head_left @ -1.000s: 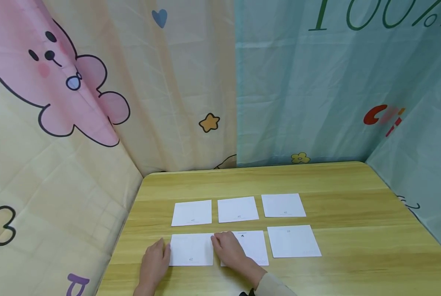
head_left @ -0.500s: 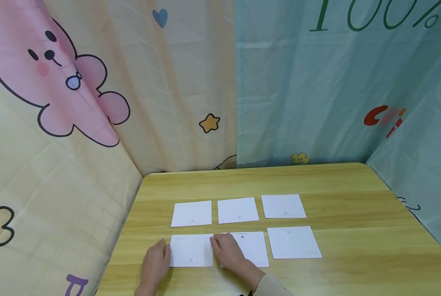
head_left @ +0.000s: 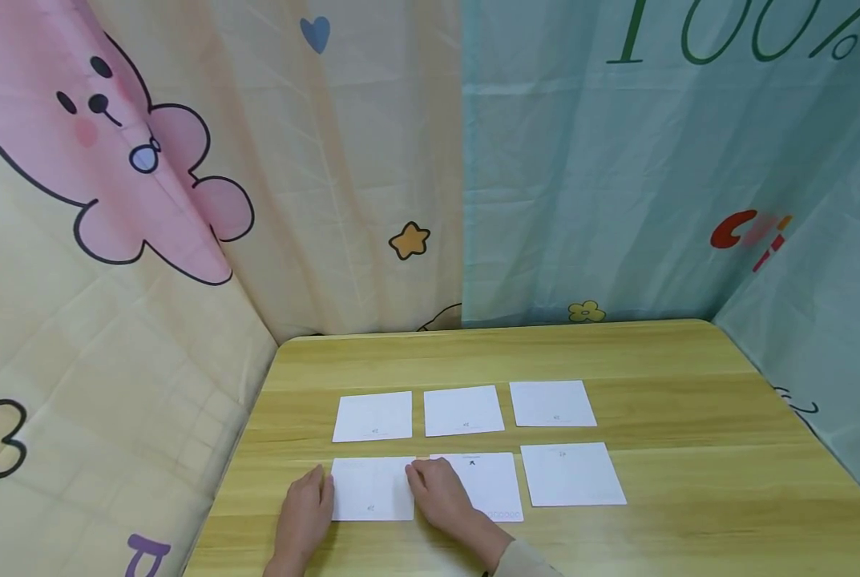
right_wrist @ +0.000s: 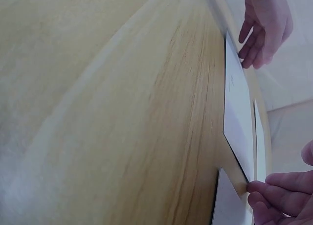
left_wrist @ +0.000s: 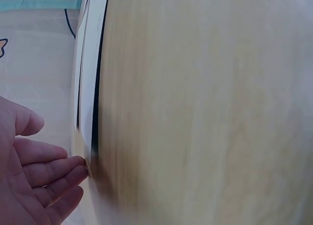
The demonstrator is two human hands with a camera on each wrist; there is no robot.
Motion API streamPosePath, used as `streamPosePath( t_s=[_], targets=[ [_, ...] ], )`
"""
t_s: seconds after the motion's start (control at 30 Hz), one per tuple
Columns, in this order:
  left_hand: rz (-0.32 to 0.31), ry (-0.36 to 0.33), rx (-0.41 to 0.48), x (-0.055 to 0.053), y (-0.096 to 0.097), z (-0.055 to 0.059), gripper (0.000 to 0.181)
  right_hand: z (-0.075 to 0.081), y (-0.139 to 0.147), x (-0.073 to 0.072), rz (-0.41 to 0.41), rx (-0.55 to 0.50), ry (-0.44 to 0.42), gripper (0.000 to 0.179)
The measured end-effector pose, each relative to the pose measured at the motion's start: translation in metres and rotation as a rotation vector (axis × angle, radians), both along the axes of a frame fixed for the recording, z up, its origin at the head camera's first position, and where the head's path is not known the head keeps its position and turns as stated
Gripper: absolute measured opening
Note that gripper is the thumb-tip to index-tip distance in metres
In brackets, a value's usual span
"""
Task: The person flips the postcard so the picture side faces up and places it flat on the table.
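A white card (head_left: 373,490) with a tiny printed mark lies at the front left of the wooden table. My left hand (head_left: 305,506) rests beside its left edge. In the left wrist view, the left fingertips (left_wrist: 80,167) are right at the card's edge, with the thumb held apart. My right hand (head_left: 444,495) is at the card's upper right corner, and in the right wrist view its slightly bent fingers (right_wrist: 274,193) meet that edge. Under the right wrist, a second card (head_left: 498,485) with a small dark mark and a row of faint boxes is partly covered.
Right of the covered card lies another white card (head_left: 574,474). Three more form the back row: a left card (head_left: 373,415), a middle card (head_left: 464,410) and a right card (head_left: 553,402). Printed curtains (head_left: 372,160) hang behind the wooden table (head_left: 704,449).
My right hand has shifted very slightly left along the front left card's corner. The left hand and the cards stay nearly in place; the view itself drifts a little.
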State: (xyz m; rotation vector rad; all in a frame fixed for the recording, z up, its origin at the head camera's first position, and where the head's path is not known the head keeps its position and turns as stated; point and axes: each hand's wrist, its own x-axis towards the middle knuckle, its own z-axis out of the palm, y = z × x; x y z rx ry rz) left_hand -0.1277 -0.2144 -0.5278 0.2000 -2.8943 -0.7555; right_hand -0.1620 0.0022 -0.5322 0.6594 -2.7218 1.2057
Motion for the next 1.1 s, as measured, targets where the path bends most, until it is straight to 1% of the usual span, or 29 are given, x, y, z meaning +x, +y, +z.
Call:
streamPosePath(
  t_s=[0.17,0.27,0.37,0.7,0.93,1.1],
  targets=[
    [0.009,-0.002,0.008,0.0,0.002,0.002,0.04,0.001,-0.001,0.001,-0.009,-0.015,-0.012,0.041],
    [0.017,-0.017,0.015,0.0,0.003,0.001,0.04,0.001,-0.002,0.002,-0.018,-0.033,-0.004,0.041],
    [0.017,-0.018,0.029,0.0,0.004,0.001,0.041,0.001,-0.003,0.003,-0.024,-0.053,-0.001,0.042],
    [-0.003,0.063,0.058,-0.001,0.009,-0.002,0.036,0.0,-0.005,0.003,-0.05,-0.059,-0.023,0.041],
    [-0.004,0.075,0.074,-0.002,0.012,-0.003,0.037,-0.002,-0.005,0.003,-0.057,-0.058,0.0,0.04],
    [-0.011,0.08,0.082,-0.002,0.014,-0.003,0.038,-0.001,-0.006,0.004,-0.051,-0.067,-0.012,0.042]
  ],
)
